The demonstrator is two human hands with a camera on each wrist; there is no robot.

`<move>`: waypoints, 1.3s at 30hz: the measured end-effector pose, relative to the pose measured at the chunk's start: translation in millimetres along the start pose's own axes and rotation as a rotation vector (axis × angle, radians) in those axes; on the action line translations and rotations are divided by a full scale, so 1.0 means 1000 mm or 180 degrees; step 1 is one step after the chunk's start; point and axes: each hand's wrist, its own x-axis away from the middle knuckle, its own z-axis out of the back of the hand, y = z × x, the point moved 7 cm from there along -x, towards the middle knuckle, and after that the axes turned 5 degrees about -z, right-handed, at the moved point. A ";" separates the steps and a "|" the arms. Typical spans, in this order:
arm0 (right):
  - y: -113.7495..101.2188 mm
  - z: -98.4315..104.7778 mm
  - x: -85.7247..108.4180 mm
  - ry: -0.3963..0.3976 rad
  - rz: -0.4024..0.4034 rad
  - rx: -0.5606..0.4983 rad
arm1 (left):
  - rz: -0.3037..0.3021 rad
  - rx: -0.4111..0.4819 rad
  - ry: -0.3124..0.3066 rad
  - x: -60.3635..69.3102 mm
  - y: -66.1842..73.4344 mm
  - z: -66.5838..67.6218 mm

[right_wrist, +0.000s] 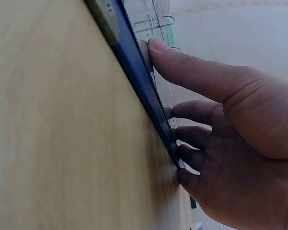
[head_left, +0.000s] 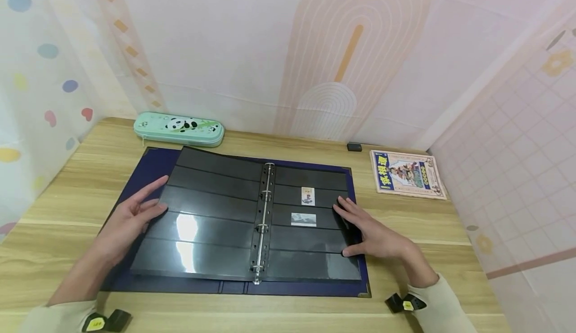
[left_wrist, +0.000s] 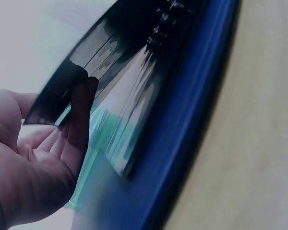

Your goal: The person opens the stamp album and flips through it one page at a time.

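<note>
A navy ring-binder stamp album [head_left: 310,289] lies spread on the table, with black pocket pages on its metal rings [head_left: 266,195]. My left hand [head_left: 132,219] pinches the outer edge of the left page [head_left: 211,203] between thumb and fingers. In the left wrist view this page [left_wrist: 62,86] is lifted, with a gap beneath it. Two small stamps sit in the right page [head_left: 310,265]: an upright one [head_left: 308,196] and a greyish sideways one [head_left: 303,219]. Spread along that page's outer edge, the fingertips and thumb of my right hand [head_left: 371,233] rest on it.
A mint panda pencil case [head_left: 180,129] stands behind the album's left corner. At the back right are a small black block [head_left: 354,147] and a colourful printed booklet [head_left: 408,174]. Patterned cloth [head_left: 225,48] hangs behind the wooden table [head_left: 49,233] and at its sides.
</note>
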 end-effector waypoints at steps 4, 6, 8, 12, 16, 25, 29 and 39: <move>0.000 0.000 0.002 -0.0008 -0.0055 -0.0042 | 0.0076 -0.0207 -0.0034 0.000 0.000 -0.004; 0.000 0.001 0.003 -0.0004 -0.0067 -0.0056 | 0.0014 -0.0294 0.0017 0.000 0.001 -0.005; 0.000 0.001 0.003 0.0007 -0.0071 -0.0044 | -0.0103 -0.0371 0.0085 -0.001 0.002 -0.005; 0.001 0.000 0.002 0.0011 -0.0071 -0.0021 | -0.0317 -0.0455 0.0126 -0.002 0.006 -0.007; 0.001 0.000 0.001 0.0009 -0.0049 -0.0013 | -0.0301 -0.0553 0.0059 -0.002 0.005 -0.010; 0.001 0.000 0.001 -0.0006 -0.0029 -0.0001 | -0.0158 -0.1249 -0.0057 -0.004 -0.007 -0.017; 0.002 0.001 0.001 0.0006 -0.0019 0.0007 | -0.0319 -0.1526 -0.0128 -0.006 -0.006 -0.024; 0.000 0.002 0.001 0.0081 0.0053 0.0147 | -0.0451 -0.1710 -0.0179 -0.005 -0.004 -0.030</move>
